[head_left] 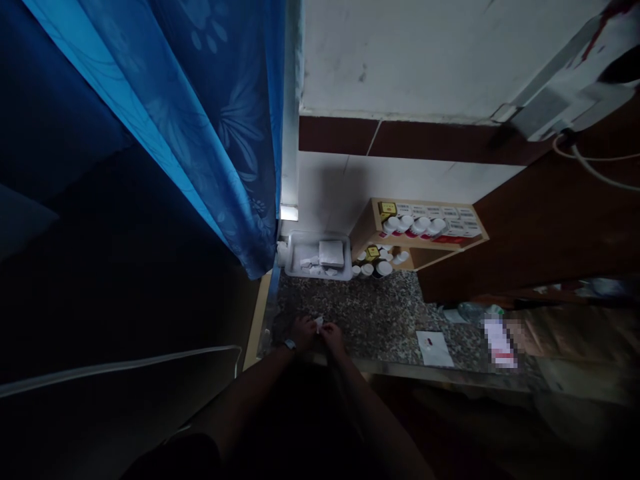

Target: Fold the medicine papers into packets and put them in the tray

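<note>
My left hand point(304, 332), with a wristwatch point(289, 344) on its wrist, and my right hand point(332, 337) meet above the front of a speckled granite counter point(370, 313). A small piece of white paper point(319, 325) sticks up between them, and both hands seem to pinch it. Its lower part is hidden by my fingers. The scene is dim, so the finer finger positions are hard to make out.
A white metal tray point(293, 261) holding folded white papers stands at the counter's back. Beside it, a wooden shelf point(425, 223) holds white-capped jars and boxes. A white sheet point(434, 348) lies on the counter. A blue curtain point(215, 120) hangs at the left.
</note>
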`<state>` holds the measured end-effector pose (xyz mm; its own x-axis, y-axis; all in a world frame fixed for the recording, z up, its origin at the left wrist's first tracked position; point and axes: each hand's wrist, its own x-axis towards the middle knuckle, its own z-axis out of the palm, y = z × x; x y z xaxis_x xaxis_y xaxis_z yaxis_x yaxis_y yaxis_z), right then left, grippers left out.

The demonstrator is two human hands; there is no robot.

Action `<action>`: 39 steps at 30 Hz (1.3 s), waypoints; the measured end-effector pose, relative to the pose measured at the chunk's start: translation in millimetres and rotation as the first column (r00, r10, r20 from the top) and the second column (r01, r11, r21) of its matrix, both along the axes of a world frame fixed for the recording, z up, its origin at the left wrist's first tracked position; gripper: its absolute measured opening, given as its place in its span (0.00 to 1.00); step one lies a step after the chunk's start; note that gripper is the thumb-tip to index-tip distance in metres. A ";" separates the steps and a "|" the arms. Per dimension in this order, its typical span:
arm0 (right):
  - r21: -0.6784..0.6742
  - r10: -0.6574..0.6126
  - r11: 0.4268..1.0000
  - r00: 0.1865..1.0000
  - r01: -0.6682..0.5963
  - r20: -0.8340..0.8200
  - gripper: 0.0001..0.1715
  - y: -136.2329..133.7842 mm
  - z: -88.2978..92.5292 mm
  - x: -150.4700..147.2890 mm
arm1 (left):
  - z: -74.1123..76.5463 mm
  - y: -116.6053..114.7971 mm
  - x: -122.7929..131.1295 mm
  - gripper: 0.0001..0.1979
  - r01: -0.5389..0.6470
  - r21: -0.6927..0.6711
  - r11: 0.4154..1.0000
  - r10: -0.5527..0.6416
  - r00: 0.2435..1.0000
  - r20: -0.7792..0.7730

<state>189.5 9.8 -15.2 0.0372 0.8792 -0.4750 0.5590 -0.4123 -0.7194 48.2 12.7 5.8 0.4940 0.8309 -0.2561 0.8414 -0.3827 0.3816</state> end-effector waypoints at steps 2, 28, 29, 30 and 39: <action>0.053 0.099 0.994 0.995 -0.099 -0.001 0.13 1.7 5.0 6.6 | 0.4 3.0 1.4 0.11 -0.041 -0.010 0.999 0.042 0.998 0.038; 0.073 0.459 0.865 0.843 -0.496 0.282 0.09 26.7 2.6 23.4 | -2.5 25.4 19.1 0.07 -0.376 -0.204 0.904 0.403 0.909 0.111; 0.072 0.482 0.850 0.826 -0.522 0.292 0.09 27.7 3.1 23.7 | 0.8 27.8 19.6 0.07 -0.366 -0.212 0.906 0.394 0.913 0.109; 0.064 0.498 0.840 0.812 -0.539 0.305 0.09 29.1 3.7 23.8 | 3.6 29.5 20.0 0.07 -0.355 -0.216 0.910 0.384 0.917 0.110; 0.000 0.502 0.848 0.805 -0.529 0.316 0.07 31.1 6.8 22.6 | -4.0 13.5 13.3 0.06 -0.333 -0.233 0.914 0.364 0.925 0.106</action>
